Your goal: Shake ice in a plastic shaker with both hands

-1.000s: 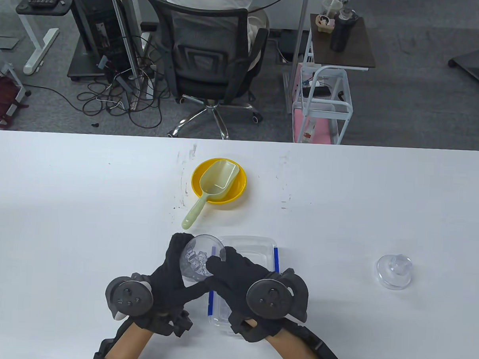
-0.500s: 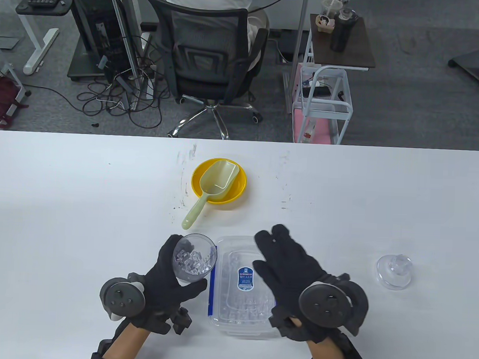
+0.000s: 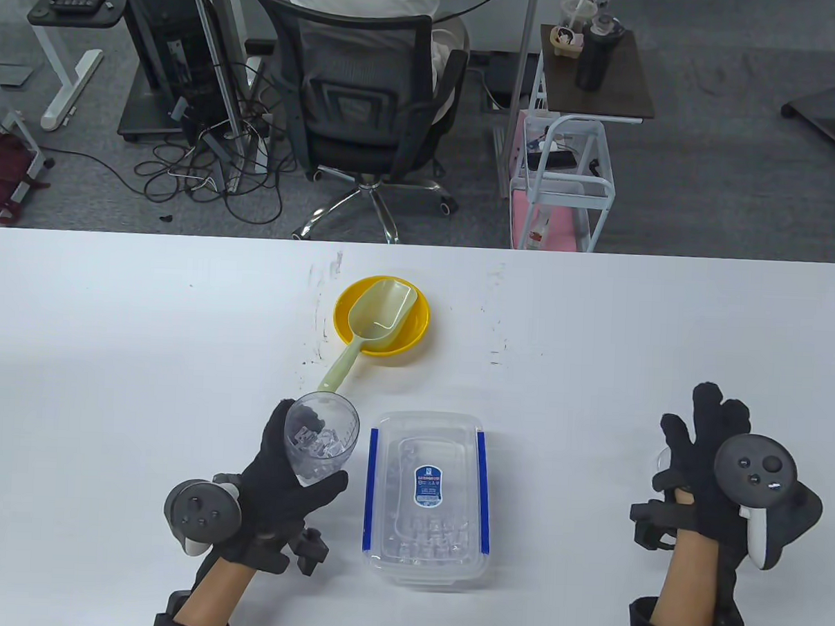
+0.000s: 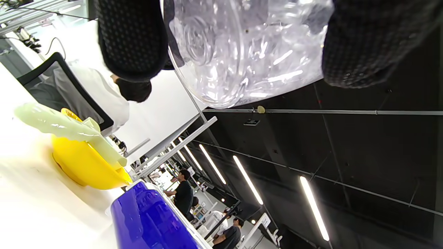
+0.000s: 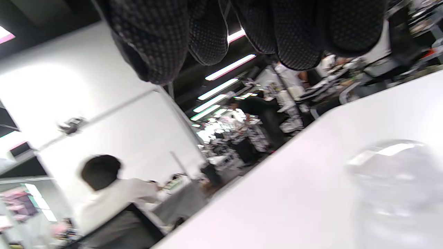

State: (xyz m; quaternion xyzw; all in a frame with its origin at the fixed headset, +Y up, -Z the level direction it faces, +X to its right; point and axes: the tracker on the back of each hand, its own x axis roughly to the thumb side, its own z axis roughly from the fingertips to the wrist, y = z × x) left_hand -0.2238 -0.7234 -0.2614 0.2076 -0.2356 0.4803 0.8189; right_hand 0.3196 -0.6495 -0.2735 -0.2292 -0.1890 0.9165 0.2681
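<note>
A clear plastic shaker cup [image 3: 321,437] with ice cubes in its bottom is off the table, left of the ice box. My left hand [image 3: 293,477] grips it around the lower part, and the cup's mouth is uncovered. Close up in the left wrist view, the shaker cup [image 4: 249,52] sits between my gloved fingers [image 4: 131,38]. My right hand [image 3: 696,436] is at the right of the table, fingers spread, over the clear dome lid. That hand hides most of the lid in the table view. The lid [image 5: 391,183] shows blurred below my fingers [image 5: 152,41] in the right wrist view.
A clear lidded ice box [image 3: 423,493] with blue clips lies between my hands, ice visible inside. Behind it stands a yellow bowl [image 3: 417,330] with a pale green scoop [image 3: 372,314] lying in it, handle pointing at the shaker. A person sits in an office chair [image 3: 371,110] beyond the table.
My right hand let go of the shaker and swept right, across the ice box, to above the lid. My left hand carried the shaker slightly left and away from me.
</note>
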